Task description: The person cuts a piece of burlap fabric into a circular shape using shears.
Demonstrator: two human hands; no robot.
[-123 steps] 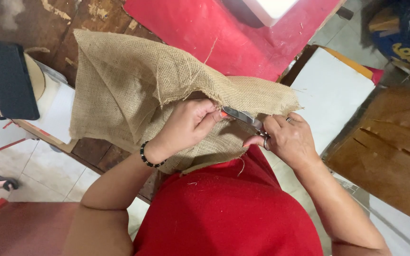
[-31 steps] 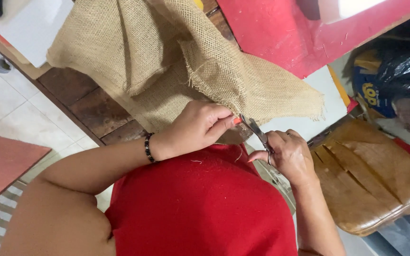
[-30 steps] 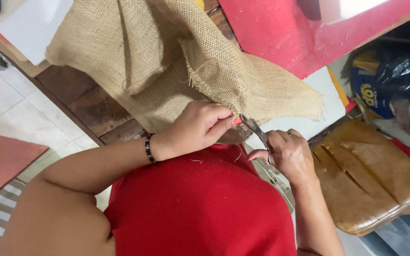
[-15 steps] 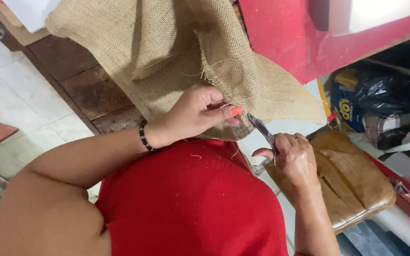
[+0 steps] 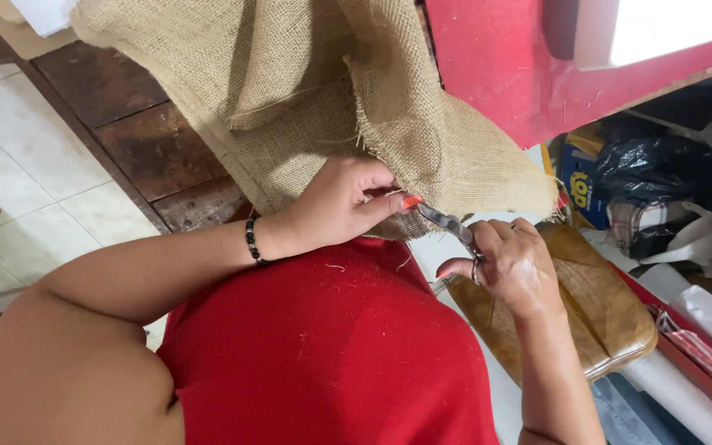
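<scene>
Since the earlier frames the burlap cloth [image 5: 306, 107] has been drawn closer and higher in view, and the scissors [image 5: 448, 226] have been shifted slightly along its lower edge. Largest first: the burlap is seen draped over a dark wooden tabletop [image 5: 138, 140], folded on itself, its frayed edge hanging toward the red-shirted lap. A red board [image 5: 496, 74] is laid behind it to the right, and a brown woven bag [image 5: 595, 305] is seen below the right forearm. The cloth's hem is pinched by the left hand [image 5: 335, 206], thumb and forefinger closed on the fabric just beside the blades; a beaded bracelet [image 5: 251, 241] is worn at that wrist. The scissors are gripped by the right hand [image 5: 512, 264], fingers threaded through the handles, the blades pointed up-left to the burlap edge; whether cloth is already between them cannot be told. Risk is judged from here: the pinching fingertip is held very near the blade tips, so a nick could be caused by a hasty snip, and the loose weave could be frayed or cut crooked if the hem is allowed to slacken.
</scene>
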